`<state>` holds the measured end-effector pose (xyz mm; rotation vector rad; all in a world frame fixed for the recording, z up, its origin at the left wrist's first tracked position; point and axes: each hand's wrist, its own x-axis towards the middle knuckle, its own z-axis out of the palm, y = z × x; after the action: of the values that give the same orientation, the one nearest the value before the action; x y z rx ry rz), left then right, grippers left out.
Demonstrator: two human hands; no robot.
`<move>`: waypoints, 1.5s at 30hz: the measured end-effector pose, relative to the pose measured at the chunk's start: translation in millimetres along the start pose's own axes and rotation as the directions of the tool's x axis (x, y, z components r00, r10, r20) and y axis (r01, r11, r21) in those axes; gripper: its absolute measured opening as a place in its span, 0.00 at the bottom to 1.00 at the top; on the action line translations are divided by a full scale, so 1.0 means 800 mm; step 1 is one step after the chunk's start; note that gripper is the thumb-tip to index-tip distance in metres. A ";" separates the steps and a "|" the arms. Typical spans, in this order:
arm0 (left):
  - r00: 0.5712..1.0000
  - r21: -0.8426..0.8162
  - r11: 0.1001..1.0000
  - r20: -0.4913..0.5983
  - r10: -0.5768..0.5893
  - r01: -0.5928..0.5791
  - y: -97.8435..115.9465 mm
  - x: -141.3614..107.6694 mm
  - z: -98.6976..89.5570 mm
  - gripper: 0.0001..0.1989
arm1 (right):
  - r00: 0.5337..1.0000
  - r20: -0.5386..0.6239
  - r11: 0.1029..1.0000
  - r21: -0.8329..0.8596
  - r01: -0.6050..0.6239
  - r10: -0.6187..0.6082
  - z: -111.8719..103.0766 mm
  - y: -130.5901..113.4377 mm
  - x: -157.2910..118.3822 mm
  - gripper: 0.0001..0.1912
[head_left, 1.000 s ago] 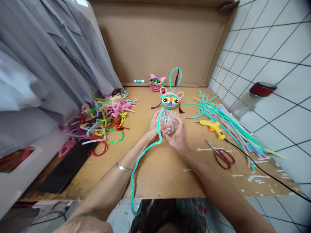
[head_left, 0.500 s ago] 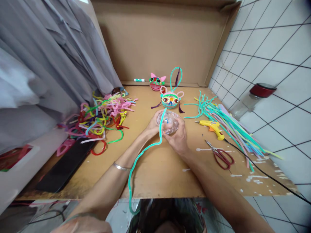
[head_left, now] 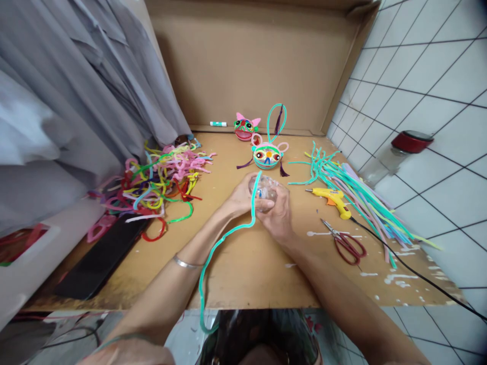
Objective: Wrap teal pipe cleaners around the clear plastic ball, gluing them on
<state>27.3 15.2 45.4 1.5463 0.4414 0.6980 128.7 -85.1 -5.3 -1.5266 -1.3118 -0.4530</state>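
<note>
Between both hands sits a clear, rounded plastic piece (head_left: 269, 188), with something small and blue visible in or through it. My left hand (head_left: 240, 195) wraps its left side, and my right hand (head_left: 279, 212) grips the right side, a thumb lying across the front. A long teal pipe cleaner (head_left: 224, 237) rises in front of the plastic piece, then droops past my left forearm over the table's front edge. Whether fingers pinch it or it is fixed to the plastic is unclear. Just beyond stands a decorated lion-like head (head_left: 267, 156) with pink loop ears and purple tassels.
Left lies a tangled heap of coloured pipe cleaners (head_left: 163, 177) beside a black phone-like slab (head_left: 102, 258). On the right are a yellow glue gun (head_left: 332, 198), red-handled scissors (head_left: 348, 246), straight pipe cleaners (head_left: 365, 203) and a lidded jar (head_left: 388, 161). Another decorated head (head_left: 244, 129) stands behind.
The clear plastic piece has turned slightly in my hands, and my right thumb now lies across its front. The teal pipe cleaner has shifted only a little.
</note>
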 end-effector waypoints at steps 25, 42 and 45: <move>0.900 0.611 0.707 0.024 0.435 -0.357 -0.021 0.003 0.000 0.34 | 0.995 -0.097 1.000 0.003 0.010 -0.010 -0.028 -0.005 0.021 0.19; 0.865 0.578 0.668 0.146 0.481 -0.469 -0.022 0.002 0.004 0.37 | 0.940 -0.195 0.931 0.296 -0.215 0.280 -0.041 -0.016 0.039 0.17; 0.865 0.558 0.686 0.124 0.487 -0.466 -0.024 0.002 0.004 0.37 | 0.943 -0.187 0.934 0.286 -0.214 0.274 -0.041 -0.017 0.038 0.19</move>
<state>33.4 16.0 26.7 2.2774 0.2760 1.0627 137.4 -100.1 38.1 -1.3504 -0.9481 -0.2691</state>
